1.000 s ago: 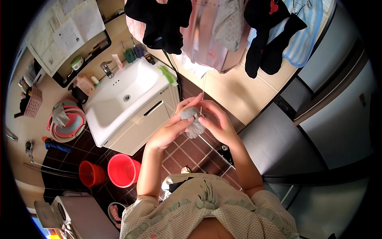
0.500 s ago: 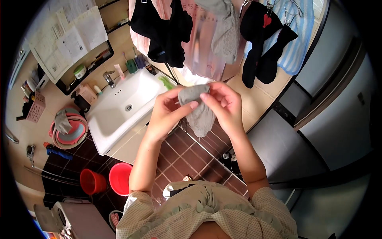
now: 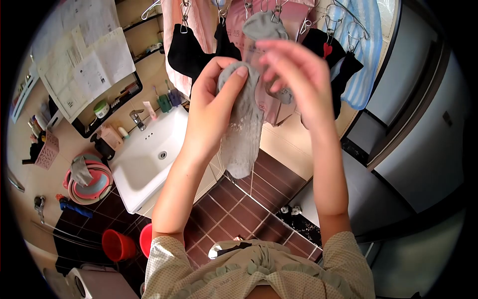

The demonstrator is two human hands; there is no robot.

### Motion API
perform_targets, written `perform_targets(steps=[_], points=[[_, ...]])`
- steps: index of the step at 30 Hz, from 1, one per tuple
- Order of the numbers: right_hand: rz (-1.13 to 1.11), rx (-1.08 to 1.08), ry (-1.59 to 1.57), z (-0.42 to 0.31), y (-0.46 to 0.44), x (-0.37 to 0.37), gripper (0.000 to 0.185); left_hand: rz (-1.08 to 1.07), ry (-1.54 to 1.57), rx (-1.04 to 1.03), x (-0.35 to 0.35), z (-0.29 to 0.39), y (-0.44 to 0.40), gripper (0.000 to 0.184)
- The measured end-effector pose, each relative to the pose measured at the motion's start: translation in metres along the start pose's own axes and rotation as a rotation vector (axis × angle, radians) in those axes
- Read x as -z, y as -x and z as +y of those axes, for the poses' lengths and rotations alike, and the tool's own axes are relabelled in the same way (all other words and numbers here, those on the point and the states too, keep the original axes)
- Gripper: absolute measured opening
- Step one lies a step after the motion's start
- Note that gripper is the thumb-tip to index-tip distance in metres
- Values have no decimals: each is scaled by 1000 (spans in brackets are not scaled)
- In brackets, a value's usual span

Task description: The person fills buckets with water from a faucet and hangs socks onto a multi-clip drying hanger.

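Note:
My left hand pinches a grey sock at its upper end, thumb in front, and the sock hangs down over the floor. Raised to the right, my right hand is somewhat blurred, with its fingers apart and nothing visible in them. Behind those fingers another grey sock hangs from metal clips, partly covered by my hand. Black garments hang on clips to the left, and a black sock with a red heart hangs to the right.
A white sink stands at the left, with toiletries along its back. Folded pink basins hang on the wall, and a red bucket stands on the tiles. A blue-striped towel and a grey appliance door are at the right.
Both hands have moved up towards the hanging clips. My right hand has let go of the grey sock and moved up and right; my left hand keeps the sock, which now hangs longer.

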State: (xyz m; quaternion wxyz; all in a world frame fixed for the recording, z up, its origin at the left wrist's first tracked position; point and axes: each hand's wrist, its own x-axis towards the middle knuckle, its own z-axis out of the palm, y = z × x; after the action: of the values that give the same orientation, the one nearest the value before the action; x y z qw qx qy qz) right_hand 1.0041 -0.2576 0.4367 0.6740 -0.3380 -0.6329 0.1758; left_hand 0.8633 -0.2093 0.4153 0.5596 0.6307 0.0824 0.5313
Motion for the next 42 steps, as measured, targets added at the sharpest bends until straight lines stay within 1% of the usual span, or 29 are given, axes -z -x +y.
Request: perform_targets(steps=[3,7,9,10,11,13,14,15,17,20,23,24,26,30,33,36,39,42], points=[[84,112,215,-2,-34,9,25,-45,35,103,-1,10,-10,12],[95,155,365,-10,-58,6,29,-49,9,11,3,17,-26,15],[116,185,454,-15,-67,0,31,-27,-117,-52,9,19,-37,16],[128,246,417,-8,-76,-3,29,-24,-174,-71,11,20,-40,16],[127,240,465,-8,-80,-5,27,-20,-233,-89,14,21,-43,15],[128,225,561,-13,-86,-11,24,-19,-159,-58,16,20,-48,17],[122,268,504,-5,-94,-10,20,-19,-124,-52,16,20,-48,17],[113,241,533,-6,-95,-10,22,-20,-88,-45,16,20,-49,17],[95,182,591,-7,-95,-9,25,2,-141,-72,19,20,-51,17],[70,186,625,1,-102,-2,25,32,-169,-132,25,20,-55,16],[62,142,233,0,-102,-3,22,79,-110,-120,23,23,-58,17],[30,114,216,-5,-100,-3,23,67,-65,-122,21,25,-58,18],[35,142,176,-3,-101,-2,21,65,-68,-137,23,23,-61,18],[-7,240,113,6,-105,3,21,67,-20,-173,18,24,-63,17],[57,128,175,6,-102,1,18,77,35,-199,15,23,-64,17],[28,75,144,-4,-97,1,19,73,61,-168,14,23,-61,18],[3,121,117,-8,-93,1,22,68,64,-131,13,25,-60,19],[83,136,404,-1,-101,7,27,40,59,-107,16,25,-63,18]])
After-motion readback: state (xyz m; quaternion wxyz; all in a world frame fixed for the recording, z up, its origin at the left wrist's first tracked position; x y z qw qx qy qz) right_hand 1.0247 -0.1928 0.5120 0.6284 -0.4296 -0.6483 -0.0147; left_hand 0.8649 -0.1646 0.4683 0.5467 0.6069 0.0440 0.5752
